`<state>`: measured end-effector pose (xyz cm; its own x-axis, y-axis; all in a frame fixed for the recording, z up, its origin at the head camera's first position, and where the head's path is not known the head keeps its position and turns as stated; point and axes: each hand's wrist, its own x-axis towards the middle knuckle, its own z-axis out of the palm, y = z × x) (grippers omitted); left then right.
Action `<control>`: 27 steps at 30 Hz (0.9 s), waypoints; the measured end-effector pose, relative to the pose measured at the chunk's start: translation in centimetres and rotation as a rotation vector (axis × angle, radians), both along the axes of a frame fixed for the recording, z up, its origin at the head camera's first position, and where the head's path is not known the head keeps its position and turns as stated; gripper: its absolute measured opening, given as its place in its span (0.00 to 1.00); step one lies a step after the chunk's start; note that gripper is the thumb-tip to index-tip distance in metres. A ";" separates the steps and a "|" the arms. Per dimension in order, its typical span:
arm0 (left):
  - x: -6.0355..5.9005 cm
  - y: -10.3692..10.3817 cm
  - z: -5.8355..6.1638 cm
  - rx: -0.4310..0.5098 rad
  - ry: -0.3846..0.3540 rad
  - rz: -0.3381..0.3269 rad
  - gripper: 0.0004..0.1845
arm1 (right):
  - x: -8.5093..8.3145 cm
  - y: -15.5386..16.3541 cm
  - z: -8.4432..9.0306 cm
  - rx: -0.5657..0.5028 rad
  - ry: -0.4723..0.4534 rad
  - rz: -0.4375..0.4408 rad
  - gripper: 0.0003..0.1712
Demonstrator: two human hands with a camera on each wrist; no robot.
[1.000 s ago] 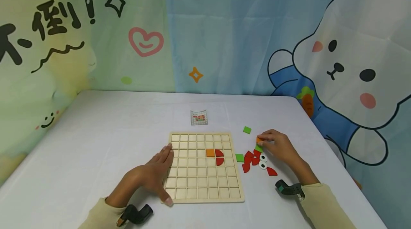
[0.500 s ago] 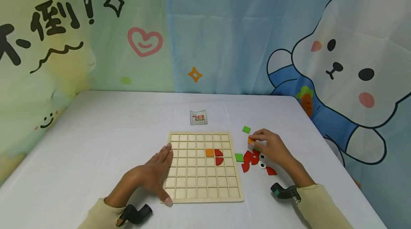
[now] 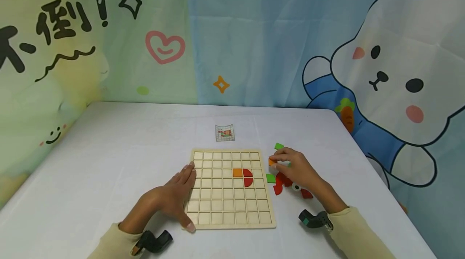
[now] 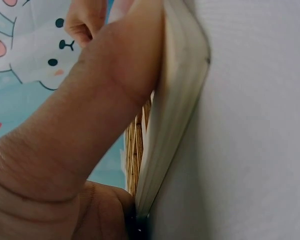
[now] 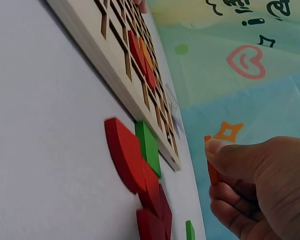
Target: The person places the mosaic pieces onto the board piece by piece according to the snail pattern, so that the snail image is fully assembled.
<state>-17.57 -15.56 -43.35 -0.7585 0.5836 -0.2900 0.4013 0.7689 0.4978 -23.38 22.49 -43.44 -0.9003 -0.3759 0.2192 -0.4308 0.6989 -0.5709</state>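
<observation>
The small orange square wooden tile (image 3: pixel 272 162) has come off the surface and travelled left since a second ago: it was out beyond the loose pieces then, and now I see it lifted just off the right edge of the pale wooden grid board (image 3: pixel 230 223), level with the upper rows. That puts the piece close to the board and clear of the pile, which I judge to be the carry toward a cell.

The right hand (image 3: pixel 294 167) has its grip clamped on the tile, pinched by thumb and fingertip (image 5: pixel 216 145); the wrist view shows the tile (image 5: pixel 211 172) on edge, upright in the pinch, with most of it sticking out below the thumb. It hangs above the surface, touching nothing else.

Below and near that hand lie the red quarter-round pieces (image 3: pixel 279 189), a green square tile (image 3: pixel 270 178) just beside the board, and another green square (image 3: pixel 279 146) farther off. On the board an orange square (image 3: pixel 237 172) and two red quarter-rounds (image 3: pixel 248 177) already sit in cells.

The left hand (image 3: pixel 173 198) has not moved; its fingers lie flat and straight, thumb (image 4: pixel 90 125) pressed against the board's left edge (image 4: pixel 175 110), holding nothing. A small pattern card (image 3: pixel 225 132) lies beyond the board on the white surface (image 3: pixel 109 158).
</observation>
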 end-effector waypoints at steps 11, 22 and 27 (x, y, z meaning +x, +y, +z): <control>-0.1 -0.1 -0.2 0.005 0.007 -0.006 0.82 | 0.7 -2.0 -0.3 -0.014 -0.005 0.144 0.16; 0.4 0.3 1.3 -0.023 -0.002 0.004 0.79 | 1.1 -4.0 -0.6 0.040 -0.066 0.211 0.16; 0.4 0.3 1.3 -0.018 0.002 0.000 0.78 | 1.3 -5.0 -0.4 0.052 -0.066 0.232 0.17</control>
